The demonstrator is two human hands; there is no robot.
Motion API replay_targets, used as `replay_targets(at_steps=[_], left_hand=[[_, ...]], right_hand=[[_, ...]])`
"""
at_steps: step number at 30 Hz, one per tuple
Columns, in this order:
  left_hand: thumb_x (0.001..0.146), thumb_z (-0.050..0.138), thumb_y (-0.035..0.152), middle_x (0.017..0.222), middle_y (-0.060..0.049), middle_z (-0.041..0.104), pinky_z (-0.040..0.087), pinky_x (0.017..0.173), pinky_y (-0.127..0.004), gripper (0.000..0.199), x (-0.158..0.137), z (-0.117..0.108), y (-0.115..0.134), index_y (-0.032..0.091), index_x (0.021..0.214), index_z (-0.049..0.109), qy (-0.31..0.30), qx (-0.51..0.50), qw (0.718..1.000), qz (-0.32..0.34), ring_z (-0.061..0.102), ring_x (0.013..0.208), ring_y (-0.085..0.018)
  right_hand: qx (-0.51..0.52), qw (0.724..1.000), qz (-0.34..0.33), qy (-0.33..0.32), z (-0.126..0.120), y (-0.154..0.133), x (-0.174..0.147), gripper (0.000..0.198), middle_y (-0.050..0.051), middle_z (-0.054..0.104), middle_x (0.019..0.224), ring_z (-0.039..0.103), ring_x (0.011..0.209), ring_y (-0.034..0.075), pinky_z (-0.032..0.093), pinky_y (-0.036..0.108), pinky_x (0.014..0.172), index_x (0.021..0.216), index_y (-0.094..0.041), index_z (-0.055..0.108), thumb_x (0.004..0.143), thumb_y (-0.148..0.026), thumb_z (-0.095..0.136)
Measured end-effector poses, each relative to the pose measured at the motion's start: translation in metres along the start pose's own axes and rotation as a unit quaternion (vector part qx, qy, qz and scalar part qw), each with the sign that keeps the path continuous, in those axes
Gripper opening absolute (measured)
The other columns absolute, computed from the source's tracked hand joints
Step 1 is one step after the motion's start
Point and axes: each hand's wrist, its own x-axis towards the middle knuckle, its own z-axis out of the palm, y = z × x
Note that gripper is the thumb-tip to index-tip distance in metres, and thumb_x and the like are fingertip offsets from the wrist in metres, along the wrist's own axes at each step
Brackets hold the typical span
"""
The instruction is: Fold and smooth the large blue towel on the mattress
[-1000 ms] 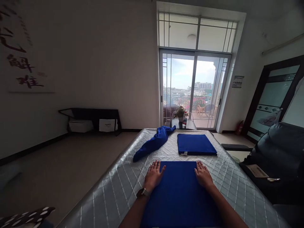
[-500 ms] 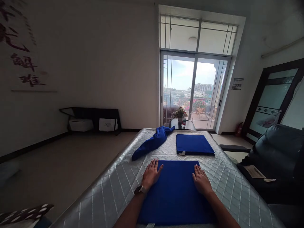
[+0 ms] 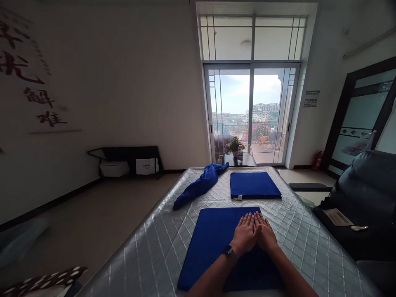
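A blue folded cloth [image 3: 210,243] lies flat on the silver quilted table cover [image 3: 148,251] in front of me. My left hand [image 3: 246,233] rests palm down on its right half, fingers stretched out. Beside it, my right hand [image 3: 265,234] lies flat along the cloth's right edge, and the two hands touch. Neither hand grips anything. Farther back sits a second blue folded cloth [image 3: 255,185] with a white tag at its front edge. To its left is a crumpled blue cloth [image 3: 201,185].
A black armchair [image 3: 359,194] stands on the right, with a card on its seat. Behind the table, a small dark table [image 3: 229,160] bears a plant [image 3: 235,145] and a bottle [image 3: 240,154]. A low black bench [image 3: 131,154] stands by the left wall.
My left hand has moved across the folded cloth from its left edge to beside my right hand. My right hand stays near the right edge. The camera view has shifted slightly.
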Motion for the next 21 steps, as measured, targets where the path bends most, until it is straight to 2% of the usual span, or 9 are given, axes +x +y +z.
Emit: replay_targets(at_steps=[2, 4, 10, 12, 14, 17, 21], left_hand=[[0.104, 0.008, 0.056, 0.165, -0.015, 0.036, 0.025, 0.127, -0.048, 0.074, 0.001, 0.004, -0.006, 0.011, 0.158, 0.034, 0.005, 0.0, 1.0, -0.017, 0.026, 0.155, -0.025], [0.104, 0.01, 0.056, 0.164, -0.014, 0.036, 0.026, 0.127, -0.049, 0.073, -0.005, 0.002, -0.026, 0.012, 0.158, 0.034, 0.01, 0.018, 0.999, -0.043, 0.026, 0.155, -0.025], [0.104, 0.017, 0.055, 0.164, -0.016, 0.036, 0.029, 0.124, -0.053, 0.07, -0.058, -0.026, -0.133, 0.014, 0.158, 0.033, 0.017, 0.109, 0.981, -0.159, 0.029, 0.153, -0.029], [0.105, 0.017, 0.052, 0.163, -0.017, 0.037, 0.031, 0.123, -0.055, 0.068, -0.076, -0.031, -0.166, 0.013, 0.158, 0.034, 0.025, 0.122, 0.976, -0.18, 0.031, 0.153, -0.031], [0.105, 0.016, 0.051, 0.163, -0.017, 0.037, 0.032, 0.122, -0.054, 0.068, -0.09, -0.031, -0.189, 0.012, 0.157, 0.035, 0.042, 0.125, 0.973, -0.188, 0.032, 0.152, -0.032], [0.103, 0.014, 0.059, 0.163, -0.019, 0.037, 0.033, 0.122, -0.051, 0.076, -0.097, -0.025, -0.202, 0.009, 0.156, 0.037, 0.07, 0.118, 0.97, -0.2, 0.034, 0.151, -0.031], [0.101, 0.015, 0.063, 0.162, -0.02, 0.039, 0.034, 0.121, -0.052, 0.081, -0.095, -0.022, -0.199, 0.007, 0.155, 0.038, 0.088, 0.104, 0.97, -0.201, 0.036, 0.151, -0.031]], right_hand=[[-0.001, 1.0, 0.005, -0.001, 0.001, 0.001, 0.001, 0.064, 0.01, 0.019, 0.169, 0.012, 0.157, 0.021, 0.012, 0.039, 0.126, 0.161, -0.008, 0.025, 0.1, -0.031, 0.021], [0.006, 1.0, 0.017, -0.001, 0.002, 0.0, 0.003, 0.065, 0.01, 0.02, 0.169, 0.012, 0.157, 0.02, 0.011, 0.039, 0.126, 0.161, -0.007, 0.023, 0.101, -0.034, 0.02], [0.027, 0.999, 0.029, 0.003, -0.001, -0.003, 0.003, 0.067, 0.009, 0.018, 0.169, 0.01, 0.157, 0.019, 0.009, 0.039, 0.126, 0.161, -0.007, 0.021, 0.101, -0.035, 0.017], [0.027, 0.999, 0.031, 0.002, -0.002, -0.004, 0.002, 0.066, 0.009, 0.018, 0.169, 0.01, 0.157, 0.018, 0.008, 0.038, 0.126, 0.161, -0.007, 0.022, 0.101, -0.035, 0.017], [0.021, 0.999, 0.033, 0.0, -0.003, -0.005, 0.001, 0.066, 0.008, 0.017, 0.169, 0.01, 0.157, 0.018, 0.008, 0.038, 0.126, 0.161, -0.007, 0.022, 0.101, -0.035, 0.015], [0.012, 0.999, 0.035, 0.0, -0.006, -0.008, -0.001, 0.067, 0.008, 0.018, 0.169, 0.011, 0.157, 0.018, 0.008, 0.037, 0.126, 0.161, -0.006, 0.021, 0.102, -0.036, 0.014], [-0.001, 0.999, 0.039, -0.002, -0.012, -0.012, -0.003, 0.066, 0.009, 0.021, 0.169, 0.013, 0.157, 0.019, 0.01, 0.038, 0.126, 0.161, -0.006, 0.022, 0.102, -0.036, 0.015]])
